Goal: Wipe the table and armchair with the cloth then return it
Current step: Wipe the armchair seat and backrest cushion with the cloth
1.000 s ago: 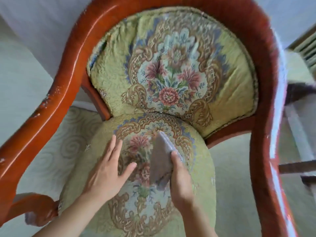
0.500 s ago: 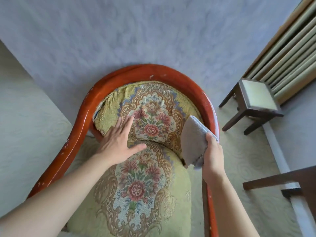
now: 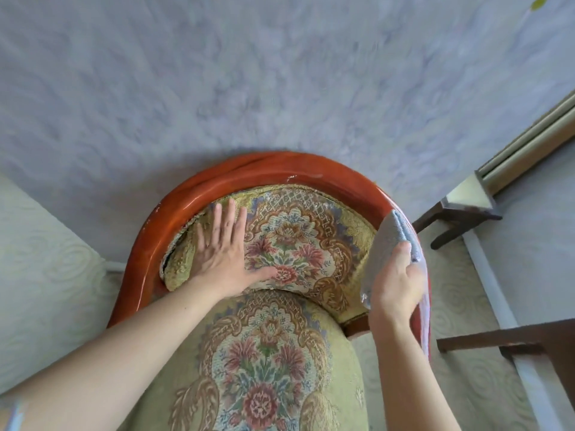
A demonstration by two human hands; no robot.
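Your left hand [image 3: 222,259] lies flat on the left part of the armchair's back cushion [image 3: 298,241], palm down, its fingers [image 3: 231,219] spread open and holding nothing; the fingertips reach toward the far edge of the cushion, just short of the wooden frame [image 3: 174,219]. The thumb points right, touching the red flower at the cushion's centre. Your left forearm runs from the near left corner across the left side of the seat cushion [image 3: 264,362].

The armchair [image 3: 146,259] stands against a pale blue-grey wall [image 3: 249,73]. Its red-brown frame curves around the far side of the back cushion, with small chips in the varnish along its top. Both cushions carry a yellow-green floral tapestry pattern.

Your right hand [image 3: 395,284] is closed on the grey cloth [image 3: 389,241], gripping it at the right arm of the frame. The cloth is folded, rises to a point above your thumb, and presses against the inner side and top of the wooden rail, just right of the back cushion. Part of it hangs below your hand.

To the far right, a dark wooden stool [image 3: 460,209] with a pale seat stands on the patterned floor [image 3: 466,306], well apart from the armchair. Another dark wooden piece [image 3: 513,340] enters from the near right edge.
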